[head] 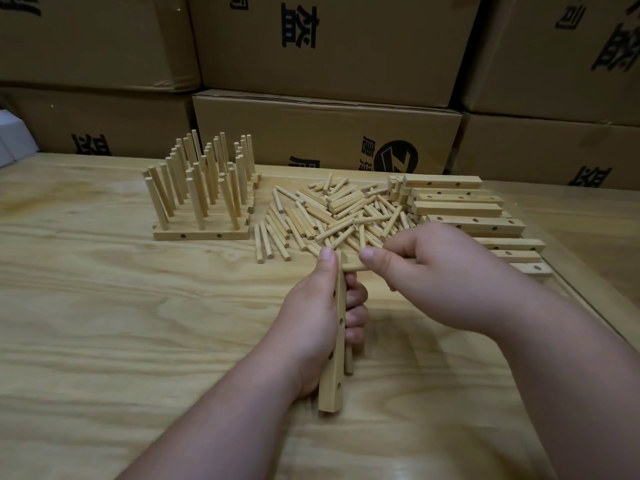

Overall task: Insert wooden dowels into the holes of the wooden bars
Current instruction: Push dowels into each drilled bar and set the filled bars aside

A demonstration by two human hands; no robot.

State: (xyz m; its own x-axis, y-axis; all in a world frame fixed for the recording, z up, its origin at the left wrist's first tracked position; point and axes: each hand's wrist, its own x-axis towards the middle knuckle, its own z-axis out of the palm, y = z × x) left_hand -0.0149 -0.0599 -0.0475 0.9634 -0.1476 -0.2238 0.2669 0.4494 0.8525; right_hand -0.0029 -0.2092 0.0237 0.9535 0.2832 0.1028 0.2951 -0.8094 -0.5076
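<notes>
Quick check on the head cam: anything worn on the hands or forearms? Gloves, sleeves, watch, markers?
Nothing worn shows. The left hand and right hand are bare, with no gloves, rings or tape. Both forearms are bare down to the bottom edge of the frame: no sleeves, watch or wristband. Fingernails are short and unpainted.

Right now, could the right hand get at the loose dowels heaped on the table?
Probably yes. The right hand sits at the near edge of the dowel pile with nothing between them, but its grip is busy pinching a dowel at the bar the left hand holds.
</notes>
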